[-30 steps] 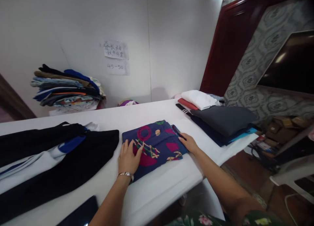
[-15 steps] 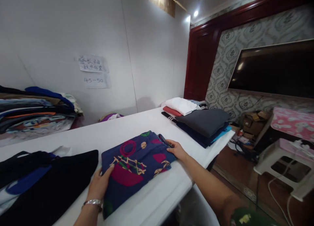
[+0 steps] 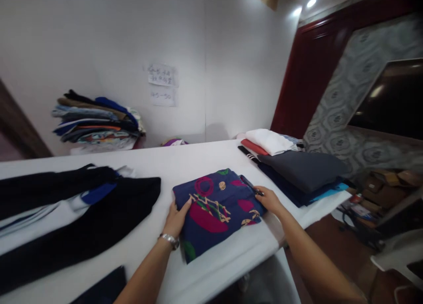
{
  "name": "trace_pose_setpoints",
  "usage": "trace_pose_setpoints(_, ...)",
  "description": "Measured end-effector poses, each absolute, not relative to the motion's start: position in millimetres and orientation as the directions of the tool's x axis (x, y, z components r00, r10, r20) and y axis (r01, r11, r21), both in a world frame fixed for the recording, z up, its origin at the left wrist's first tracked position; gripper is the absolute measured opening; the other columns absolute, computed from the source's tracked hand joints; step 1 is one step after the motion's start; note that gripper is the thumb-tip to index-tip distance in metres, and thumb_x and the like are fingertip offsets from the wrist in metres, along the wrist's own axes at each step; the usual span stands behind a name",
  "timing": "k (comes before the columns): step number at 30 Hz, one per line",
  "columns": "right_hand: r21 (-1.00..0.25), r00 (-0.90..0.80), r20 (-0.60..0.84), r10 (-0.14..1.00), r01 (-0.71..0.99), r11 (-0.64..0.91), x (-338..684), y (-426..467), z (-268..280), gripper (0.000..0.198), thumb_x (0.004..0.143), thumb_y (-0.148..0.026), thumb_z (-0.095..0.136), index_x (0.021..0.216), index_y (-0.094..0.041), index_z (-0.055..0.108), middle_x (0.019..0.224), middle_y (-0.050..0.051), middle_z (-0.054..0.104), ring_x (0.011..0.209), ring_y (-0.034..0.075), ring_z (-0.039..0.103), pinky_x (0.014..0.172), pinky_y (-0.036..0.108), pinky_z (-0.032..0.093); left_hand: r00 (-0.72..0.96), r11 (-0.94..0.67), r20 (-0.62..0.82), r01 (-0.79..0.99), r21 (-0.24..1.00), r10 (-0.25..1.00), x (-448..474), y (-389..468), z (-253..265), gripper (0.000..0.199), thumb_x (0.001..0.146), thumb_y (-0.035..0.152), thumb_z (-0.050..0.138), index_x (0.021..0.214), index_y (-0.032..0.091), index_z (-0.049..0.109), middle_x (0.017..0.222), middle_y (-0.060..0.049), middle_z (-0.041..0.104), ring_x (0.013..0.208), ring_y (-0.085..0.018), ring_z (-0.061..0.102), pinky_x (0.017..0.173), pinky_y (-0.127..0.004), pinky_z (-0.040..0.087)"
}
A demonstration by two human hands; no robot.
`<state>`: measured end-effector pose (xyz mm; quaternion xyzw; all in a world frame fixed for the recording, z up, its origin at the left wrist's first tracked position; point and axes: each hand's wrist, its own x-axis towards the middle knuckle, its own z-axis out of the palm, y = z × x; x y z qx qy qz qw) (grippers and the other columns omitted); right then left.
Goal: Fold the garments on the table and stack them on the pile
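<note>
White tabletop [image 3: 194, 161] under folded patterned garment [image 3: 214, 207]; pale wall [image 3: 109, 39] behind, television [image 3: 393, 103] right.

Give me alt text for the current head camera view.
Left hand and right hand hold opposite sides of a folded patterned navy garment on a white table. Black clothing lies left; folded clothes are stacked right.

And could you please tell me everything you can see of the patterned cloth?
The patterned cloth is dark blue-purple with magenta patches, green shapes and tan motifs. It looks soft, folded into a flat, roughly rectangular bundle, on or just above the white table; which is hard to tell. The left hand grips its left edge, thumb on top; the right hand holds its right end, where a fold shows.
</note>
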<state>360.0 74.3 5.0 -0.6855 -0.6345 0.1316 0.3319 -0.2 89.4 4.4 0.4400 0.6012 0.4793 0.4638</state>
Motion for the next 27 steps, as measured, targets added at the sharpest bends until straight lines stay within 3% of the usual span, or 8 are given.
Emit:
trace_pose_setpoints(3,-0.558,0.079,0.315,0.946,0.822,0.117,343,79,20,0.044,0.08,-0.032,0.052,0.121,-0.019,0.062,0.138,0.014,0.05,0.132,0.033,0.041,0.111,0.05,0.031,-0.206,0.207,-0.198,0.022,0.978,0.958,0,87,7,0.054,0.077,0.048,0.067,0.119,0.015,0.059,0.116,-0.013,0.067,0.103,-0.024,0.066,0.093,-0.036,0.05)
trace_pose_setpoints(8,-0.535,-0.293,0.363,0.884,0.711,0.455,257,92,48,0.049,0.089,-0.042,0.048,0.133,-0.021,0.052,0.146,0.009,0.042,0.135,0.026,0.037,0.112,0.046,0.032,-0.168,0.206,-0.215,-0.069,0.976,0.962,1,85,10,0.042,0.07,0.038,0.076,0.104,0.016,0.066,0.104,-0.011,0.072,0.098,-0.025,0.067,0.092,-0.035,0.051)
trace_pose_setpoints(13,-0.376,-0.563,0.374,0.737,0.635,0.675,175,116,61,0.059,0.09,-0.051,0.046,0.142,-0.025,0.038,0.154,0.009,0.027,0.143,0.025,0.02,0.114,0.051,0.023,-0.204,0.192,-0.201,-0.062,0.979,0.958,2,86,6,0.044,0.069,0.027,0.078,0.108,0.015,0.062,0.105,-0.011,0.072,0.097,-0.025,0.068,0.09,-0.037,0.052)
trace_pose_setpoints(16,-0.3,-0.567,0.289,0.771,0.712,0.635,170,147,50,0.06,0.09,-0.056,0.043,0.142,-0.026,0.038,0.153,0.007,0.029,0.143,0.025,0.019,0.114,0.053,0.016,-0.225,0.187,-0.196,-0.062,0.98,0.954,2,87,4,0.048,0.071,0.023,0.076,0.114,0.016,0.057,0.11,-0.01,0.07,0.098,-0.023,0.067,0.091,-0.037,0.052)
trace_pose_setpoints(19,-0.282,-0.451,0.111,0.886,0.84,0.463,194,178,27,0.057,0.089,-0.059,0.042,0.133,-0.024,0.05,0.142,0.009,0.047,0.136,0.028,0.035,0.112,0.053,0.023,-0.25,0.163,-0.165,-0.03,0.986,0.954,2,87,0,0.055,0.069,0.02,0.078,0.118,0.017,0.054,0.115,-0.011,0.068,0.103,-0.023,0.065,0.096,-0.037,0.048)
trace_pose_setpoints(22,-0.288,-0.395,0.09,0.914,0.868,0.404,216,196,6,0.059,0.09,-0.06,0.037,0.13,-0.02,0.053,0.138,0.011,0.051,0.132,0.027,0.041,0.11,0.046,0.029,-0.244,0.135,-0.135,-0.017,0.991,0.96,1,88,-6,0.061,0.069,0.02,0.078,0.123,0.018,0.051,0.12,-0.011,0.065,0.108,-0.022,0.063,0.1,-0.037,0.045)
trace_pose_setpoints(27,-0.291,-0.396,0.091,0.914,0.867,0.405,222,200,-4,0.062,0.091,-0.06,0.034,0.132,-0.018,0.052,0.139,0.011,0.05,0.132,0.027,0.04,0.112,0.043,0.028,-0.214,0.116,-0.113,-0.001,0.993,0.97,0,91,-19,0.064,0.07,0.028,0.077,0.126,0.019,0.048,0.12,-0.011,0.065,0.107,-0.023,0.063,0.1,-0.037,0.045)
